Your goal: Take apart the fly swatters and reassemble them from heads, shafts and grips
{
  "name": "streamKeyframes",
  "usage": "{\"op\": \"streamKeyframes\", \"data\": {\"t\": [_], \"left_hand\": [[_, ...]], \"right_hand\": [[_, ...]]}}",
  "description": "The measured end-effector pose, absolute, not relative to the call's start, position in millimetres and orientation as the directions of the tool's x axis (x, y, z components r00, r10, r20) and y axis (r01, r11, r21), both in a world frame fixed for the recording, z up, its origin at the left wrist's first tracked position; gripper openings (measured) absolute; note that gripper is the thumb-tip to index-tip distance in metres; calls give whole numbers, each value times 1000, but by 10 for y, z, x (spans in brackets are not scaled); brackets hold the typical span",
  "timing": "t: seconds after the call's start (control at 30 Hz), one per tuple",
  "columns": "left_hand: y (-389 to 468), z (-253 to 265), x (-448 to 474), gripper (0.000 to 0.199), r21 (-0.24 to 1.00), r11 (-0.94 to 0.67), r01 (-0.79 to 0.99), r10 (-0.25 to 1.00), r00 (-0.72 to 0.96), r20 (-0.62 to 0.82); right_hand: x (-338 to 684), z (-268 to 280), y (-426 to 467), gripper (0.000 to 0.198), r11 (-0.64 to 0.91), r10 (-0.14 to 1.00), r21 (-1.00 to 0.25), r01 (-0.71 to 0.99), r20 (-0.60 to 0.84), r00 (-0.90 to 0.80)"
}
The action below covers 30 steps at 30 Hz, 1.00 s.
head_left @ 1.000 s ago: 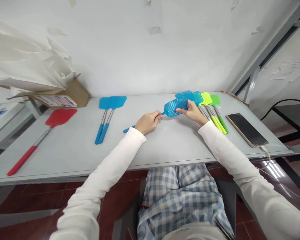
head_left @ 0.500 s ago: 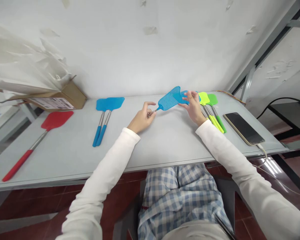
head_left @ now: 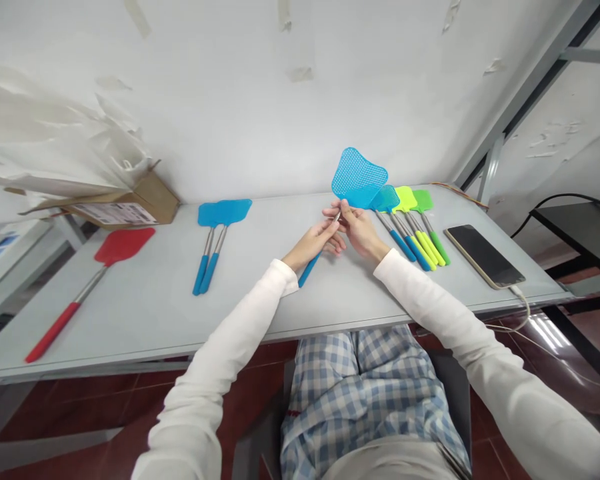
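Both my hands meet over the middle of the table on one blue fly swatter. Its perforated head points up toward the wall, and its blue grip slants down beneath my left wrist. My left hand is closed on the metal shaft. Just above it, my right hand pinches the shaft below the head, with some fingers extended. Close by on the right lie more blue swatters, partly covered by the held head, then yellow swatters and a green swatter.
On the left lie a pair of blue swatters and a red fly swatter. An open cardboard box stands at the back left. A phone with a white cable rests at the right. The wall rises behind the table.
The held swatter has turned from lying sideways to head-up. My right hand has left the swatters on the right and moved left to the shaft, beside my left hand.
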<state>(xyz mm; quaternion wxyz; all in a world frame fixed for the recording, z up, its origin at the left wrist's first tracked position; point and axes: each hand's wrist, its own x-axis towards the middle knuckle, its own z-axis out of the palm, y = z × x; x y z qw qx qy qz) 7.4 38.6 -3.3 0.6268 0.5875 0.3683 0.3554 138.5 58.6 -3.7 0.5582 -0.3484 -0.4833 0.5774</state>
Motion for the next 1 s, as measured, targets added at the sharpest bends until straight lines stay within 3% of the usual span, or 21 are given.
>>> {"op": "streamKeyframes", "data": {"t": [0.1, 0.4, 1.0], "left_hand": [[361, -125, 141, 36, 994, 91, 68, 880, 461, -112], [379, -65, 168, 37, 986, 151, 72, 887, 431, -167], [401, 42, 5, 39, 983, 127, 131, 871, 459, -174]], "right_hand": [[1470, -89, 644, 51, 137, 984, -939, -317, 165, -65], [1416, -57, 757, 50, 126, 992, -918, -375, 109, 67], [1526, 29, 1042, 41, 137, 990, -899, -416, 133, 40]]}}
